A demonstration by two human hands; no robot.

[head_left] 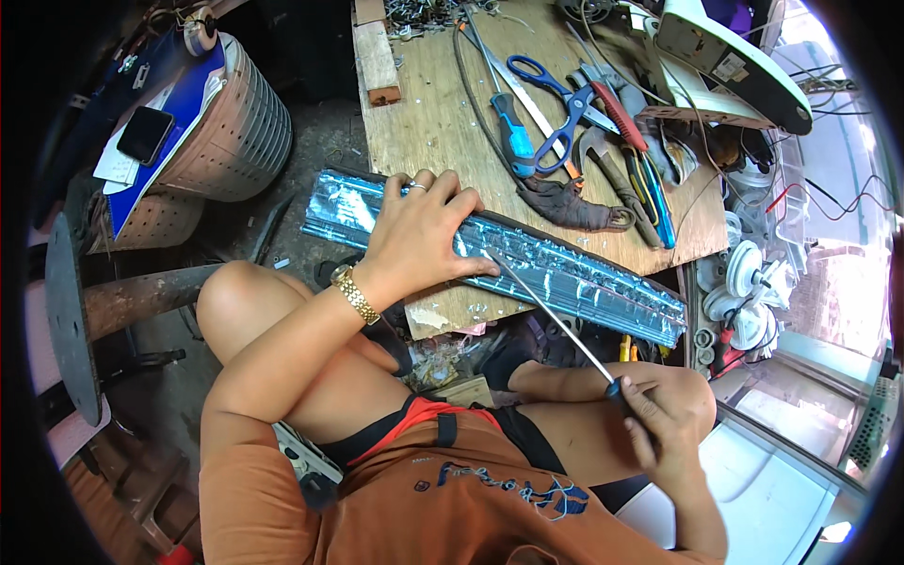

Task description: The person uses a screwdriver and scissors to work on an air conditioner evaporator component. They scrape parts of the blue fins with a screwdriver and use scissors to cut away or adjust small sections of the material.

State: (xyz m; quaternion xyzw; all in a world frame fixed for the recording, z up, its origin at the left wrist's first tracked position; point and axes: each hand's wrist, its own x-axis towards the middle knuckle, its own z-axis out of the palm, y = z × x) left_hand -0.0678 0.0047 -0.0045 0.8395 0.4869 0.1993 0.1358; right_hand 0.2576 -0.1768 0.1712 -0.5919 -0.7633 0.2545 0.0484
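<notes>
A long, narrow panel (593, 282) with a shiny, silvery-blue ribbed face lies slantwise over the near edge of the wooden table. My left hand (419, 231) grips it near its left end, fingers over the far edge and thumb on the face. In my right hand (657, 428), above my right knee, is a long-shafted screwdriver (563, 328) with a dark handle. Its tip meets the panel's face beside my left thumb; whether it digs in cannot be told. Torn bits of shiny film stand up along the panel.
Beyond the panel, the wooden table (428, 141) carries blue-handled scissors (572, 122), a blue screwdriver (513, 137), several pliers and a dark cloth-wrapped piece (574, 205). A phone (145, 135) tops a perforated drum (231, 132) at left. White spools (744, 268) stand right.
</notes>
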